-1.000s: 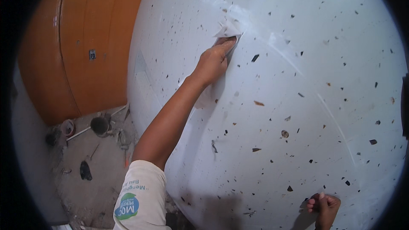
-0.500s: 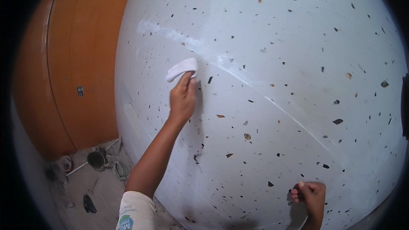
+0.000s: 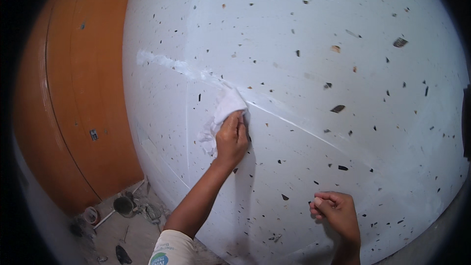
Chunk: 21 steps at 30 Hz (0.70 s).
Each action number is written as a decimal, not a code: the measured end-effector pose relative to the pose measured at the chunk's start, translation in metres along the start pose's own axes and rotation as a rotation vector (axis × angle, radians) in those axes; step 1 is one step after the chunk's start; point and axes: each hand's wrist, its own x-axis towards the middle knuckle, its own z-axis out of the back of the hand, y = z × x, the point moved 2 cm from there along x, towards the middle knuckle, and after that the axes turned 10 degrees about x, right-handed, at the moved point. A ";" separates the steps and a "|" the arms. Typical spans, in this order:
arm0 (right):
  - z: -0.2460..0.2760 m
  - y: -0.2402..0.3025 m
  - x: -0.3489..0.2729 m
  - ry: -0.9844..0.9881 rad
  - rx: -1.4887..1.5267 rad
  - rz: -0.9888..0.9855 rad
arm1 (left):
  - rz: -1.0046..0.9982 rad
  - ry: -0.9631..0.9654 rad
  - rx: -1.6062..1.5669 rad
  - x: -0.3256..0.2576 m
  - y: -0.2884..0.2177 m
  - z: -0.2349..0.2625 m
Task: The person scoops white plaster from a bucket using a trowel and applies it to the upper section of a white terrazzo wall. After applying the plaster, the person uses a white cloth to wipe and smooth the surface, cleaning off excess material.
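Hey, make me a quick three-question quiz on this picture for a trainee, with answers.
1. Which hand holds the crumpled white cloth?
2. True or false: the bare, curled right hand grips a second cloth.
3. Fill in: in the picture, the tall orange panel stands to the ____ of the white, dark-flecked wall.

Key: 1. The left hand. 2. False. 3. Left.

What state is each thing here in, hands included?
Left hand: closed on white cloth
White cloth: crumpled
Right hand: fingers curled, nothing visible in it
Speckled surface: crossed by a white streak
Orange panel: upright, glossy
Dark bucket: open-topped, contents unclear
Floor: dusty, littered
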 end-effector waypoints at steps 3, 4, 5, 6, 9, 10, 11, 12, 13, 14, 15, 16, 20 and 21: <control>0.013 -0.015 -0.005 -0.011 0.018 0.010 | -0.100 0.012 -0.037 -0.013 -0.040 -0.004; 0.018 -0.023 -0.009 -0.020 0.014 0.007 | -0.099 0.045 -0.063 -0.014 -0.053 -0.002; 0.023 -0.028 -0.015 -0.030 0.011 0.005 | -0.133 0.046 -0.061 -0.018 -0.062 -0.003; 0.028 -0.028 -0.024 -0.043 -0.010 -0.016 | -0.166 0.047 -0.060 -0.024 -0.072 -0.005; 0.043 -0.028 -0.049 -0.082 -0.039 -0.061 | -0.275 0.060 -0.134 -0.040 -0.110 -0.012; 0.049 -0.030 -0.054 -0.095 -0.022 -0.065 | -0.306 0.091 -0.155 -0.049 -0.121 -0.016; 0.053 -0.030 -0.059 -0.108 -0.013 -0.067 | -0.333 0.116 -0.178 -0.058 -0.132 -0.020; 0.057 -0.030 -0.064 -0.121 -0.016 -0.066 | -0.373 0.158 -0.213 -0.071 -0.145 -0.026; 0.058 -0.029 -0.067 -0.124 -0.019 -0.063 | -0.414 0.196 -0.237 -0.082 -0.158 -0.029; 0.059 -0.030 -0.070 -0.130 -0.024 -0.062 | -0.492 0.260 -0.276 -0.092 -0.177 -0.029; 0.059 -0.031 -0.073 -0.128 -0.027 -0.041 | -0.570 0.325 -0.312 -0.098 -0.192 -0.028; 0.061 -0.034 -0.076 -0.132 -0.029 -0.023 | -0.613 0.301 -0.336 -0.100 -0.203 -0.030; 0.068 -0.032 -0.094 -0.186 0.012 -0.072 | -0.674 0.217 -0.275 -0.088 -0.212 -0.028; 0.071 -0.035 -0.096 -0.194 0.020 -0.069 | -0.661 0.198 -0.222 -0.085 -0.208 -0.029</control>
